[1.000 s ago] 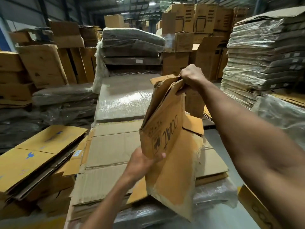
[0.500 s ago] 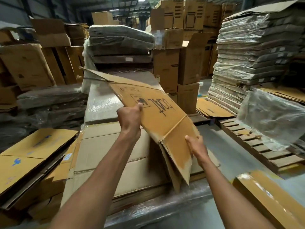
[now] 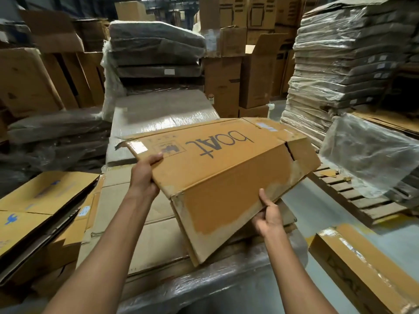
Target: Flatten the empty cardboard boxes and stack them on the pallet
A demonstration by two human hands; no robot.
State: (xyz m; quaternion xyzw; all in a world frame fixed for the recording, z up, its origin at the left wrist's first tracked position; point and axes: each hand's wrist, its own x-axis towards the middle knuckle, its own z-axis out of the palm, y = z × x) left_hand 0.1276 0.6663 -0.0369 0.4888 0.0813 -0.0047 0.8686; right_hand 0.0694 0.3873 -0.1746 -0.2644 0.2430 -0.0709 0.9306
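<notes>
- Head view: grips cardboard box (image 3: pixel 226 175) at its left edge with left hand (image 3: pixel 145 175), thumb on top.
- Pinches near right edge with right hand (image 3: pixel 269 218), thumb up.

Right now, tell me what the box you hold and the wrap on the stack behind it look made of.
Box: cardboard, likely corrugated, matte brown, outer paper peeled pale along frayed edges. Wrap: probably thin clear plastic film, glossy, with wrinkled glare.

Flattened box (image 3: pixel 217 168) above cardboard stack (image 3: pixel 127 200), wooden pallet (image 3: pixel 362 200) to its right.
</notes>
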